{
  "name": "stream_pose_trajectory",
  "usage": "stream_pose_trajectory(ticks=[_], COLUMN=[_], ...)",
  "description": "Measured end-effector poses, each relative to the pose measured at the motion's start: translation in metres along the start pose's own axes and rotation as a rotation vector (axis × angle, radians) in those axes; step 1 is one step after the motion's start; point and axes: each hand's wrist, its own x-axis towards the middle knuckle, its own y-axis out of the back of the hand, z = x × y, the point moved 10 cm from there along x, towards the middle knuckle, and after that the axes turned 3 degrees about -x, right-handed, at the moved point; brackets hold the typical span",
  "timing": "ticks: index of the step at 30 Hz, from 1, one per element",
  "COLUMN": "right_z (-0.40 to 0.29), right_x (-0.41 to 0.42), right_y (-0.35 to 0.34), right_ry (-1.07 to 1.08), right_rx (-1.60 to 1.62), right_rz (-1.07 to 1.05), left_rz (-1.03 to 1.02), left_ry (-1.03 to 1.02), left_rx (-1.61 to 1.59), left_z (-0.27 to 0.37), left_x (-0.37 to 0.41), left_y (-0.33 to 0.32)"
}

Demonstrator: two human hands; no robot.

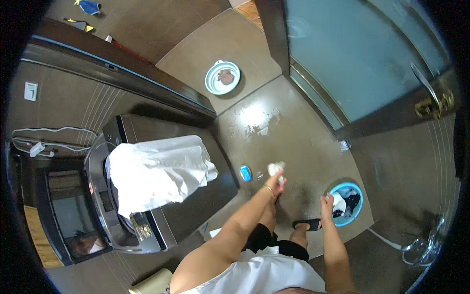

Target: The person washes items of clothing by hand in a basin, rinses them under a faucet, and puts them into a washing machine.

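Note:
A crumpled white cloth [272,169], slightly blurred, is gripped in my left hand [275,185] above the wet tiled floor. My right hand [326,206] is at the left rim of a blue basin [361,205], its fingers curled close to the rim. Whether it grips the rim or a cloth there, I cannot tell. Inside the basin, a white cloth [338,204] and a dark cloth [352,201] lie in sudsy water. A small blue item [245,172] sits on the floor left of my left hand.
At left, a top-loading washing machine [205,161] has its lid [79,211] raised and a white garment [161,165] draped over it. A pale blue basin [211,88] holding a brownish cloth [226,77] stands past the doorway. A frosted-glass door [352,55] is swung open. Chrome shower fittings [426,239] are at right.

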Motion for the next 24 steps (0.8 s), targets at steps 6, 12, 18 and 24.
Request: stream_pose_trajectory(ticks=[6, 12, 18, 24], right_z=[0.011, 0.059, 0.034, -0.037], right_x=[-0.007, -0.005, -0.003, -0.012], right_y=[-0.013, 0.013, -0.015, -0.056], right_ry=[-0.193, -0.305, -0.416, -0.394], right_rx=[-0.077, -0.141, -0.057, 0.035], right_rz=[-0.061, 0.011, -0.015, -0.052], left_rz=[0.299, 0.146, 0.248, 0.199], left_ry=[-0.529, -0.198, -0.408, -0.53], left_rx=[0.45, 0.35, 0.025, 0.184], left_z=[0.297, 0.365, 0.421, 0.574], left_x=[0.022, 0.052, 0.083, 0.04], left_y=[0.003, -0.008, 0.052, -0.037])
